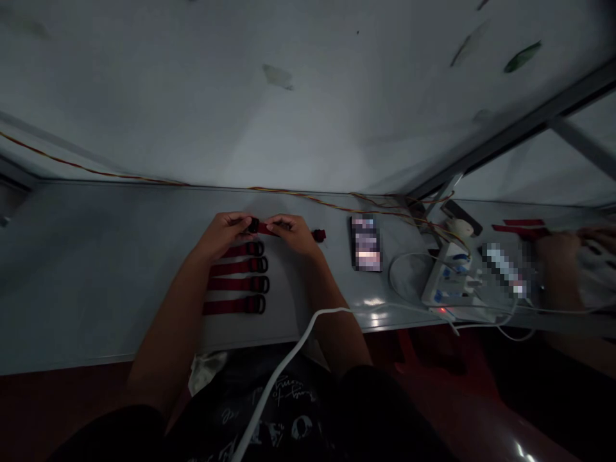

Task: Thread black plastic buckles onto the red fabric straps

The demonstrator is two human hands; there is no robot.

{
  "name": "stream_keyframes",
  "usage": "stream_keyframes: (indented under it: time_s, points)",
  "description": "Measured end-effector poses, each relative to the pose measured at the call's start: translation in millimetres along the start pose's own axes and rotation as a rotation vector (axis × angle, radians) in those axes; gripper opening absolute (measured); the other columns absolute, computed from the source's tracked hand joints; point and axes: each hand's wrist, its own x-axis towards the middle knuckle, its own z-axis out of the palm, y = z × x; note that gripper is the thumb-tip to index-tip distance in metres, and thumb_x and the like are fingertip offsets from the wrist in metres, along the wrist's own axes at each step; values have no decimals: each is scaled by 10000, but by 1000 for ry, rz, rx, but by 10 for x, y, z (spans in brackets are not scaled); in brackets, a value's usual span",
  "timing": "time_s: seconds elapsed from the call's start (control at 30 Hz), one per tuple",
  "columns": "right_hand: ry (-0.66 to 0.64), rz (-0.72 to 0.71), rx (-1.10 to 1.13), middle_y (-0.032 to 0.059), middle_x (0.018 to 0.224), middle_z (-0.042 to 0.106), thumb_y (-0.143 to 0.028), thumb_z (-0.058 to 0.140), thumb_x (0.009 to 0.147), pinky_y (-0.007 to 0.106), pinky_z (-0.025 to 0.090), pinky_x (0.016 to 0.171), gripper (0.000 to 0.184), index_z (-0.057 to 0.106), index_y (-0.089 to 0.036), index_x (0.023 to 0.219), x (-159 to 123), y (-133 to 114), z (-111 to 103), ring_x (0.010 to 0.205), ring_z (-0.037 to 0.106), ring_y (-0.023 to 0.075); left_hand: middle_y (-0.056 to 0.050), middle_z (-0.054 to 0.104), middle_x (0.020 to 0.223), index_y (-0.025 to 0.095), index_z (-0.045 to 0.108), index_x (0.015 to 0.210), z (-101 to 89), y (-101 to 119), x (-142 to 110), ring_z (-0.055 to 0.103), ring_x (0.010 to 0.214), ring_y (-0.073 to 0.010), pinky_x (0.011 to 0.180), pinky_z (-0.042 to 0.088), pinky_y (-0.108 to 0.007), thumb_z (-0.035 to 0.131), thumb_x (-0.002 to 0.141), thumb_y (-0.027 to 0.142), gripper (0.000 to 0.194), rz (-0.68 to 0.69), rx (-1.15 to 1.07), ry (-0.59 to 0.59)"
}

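Observation:
Between my hands a red strap [264,228] is stretched just above the grey table. My left hand [225,232] pinches its black buckle [253,225] between thumb and fingers. To the right, my right hand [290,231] grips the red webbing, fingers closed. Beyond that hand lies a red strap end with a black fitting [319,235]; whether it belongs to the held strap is hidden. Below my left hand several red straps [231,283] lie side by side, their black buckles [260,284] pointing right. My left forearm covers their left ends.
A phone [366,244] with a lit screen lies right of my hands. Farther right stand a white power strip [445,279] and a second phone [505,268]. A white cable [293,353] crosses before me. At far right are another person's hands [561,253] near red straps [520,228].

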Motion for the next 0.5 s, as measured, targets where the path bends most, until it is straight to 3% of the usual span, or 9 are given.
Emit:
stream_keyframes:
  time_s: [0.1,0.3,0.5]
  points:
    - [-14,8,40,37,947,792,-436,733,859,307,545,843,255,799,-204,942,-7,10,-11,880,710,185,-44,739,866,165,802,939,-15,-14,13,689,734,-151,741,619,-298,930,611,572,538,-18,12,26]
    - [-74,-12,1,31,972,798,-424,722,879,325,538,912,234,806,-218,953,-17,-31,-29,931,716,193,-56,748,892,186,821,944,-16,-45,21,667,773,-166,710,613,-289,902,639,603,523,-4,131,-42]
    - [-20,-2,0,44,965,798,-453,734,861,327,543,873,274,806,-205,953,-16,-15,-48,909,717,202,-71,755,916,195,817,972,-23,-35,11,670,778,-164,677,602,-261,892,649,613,534,30,95,-13]
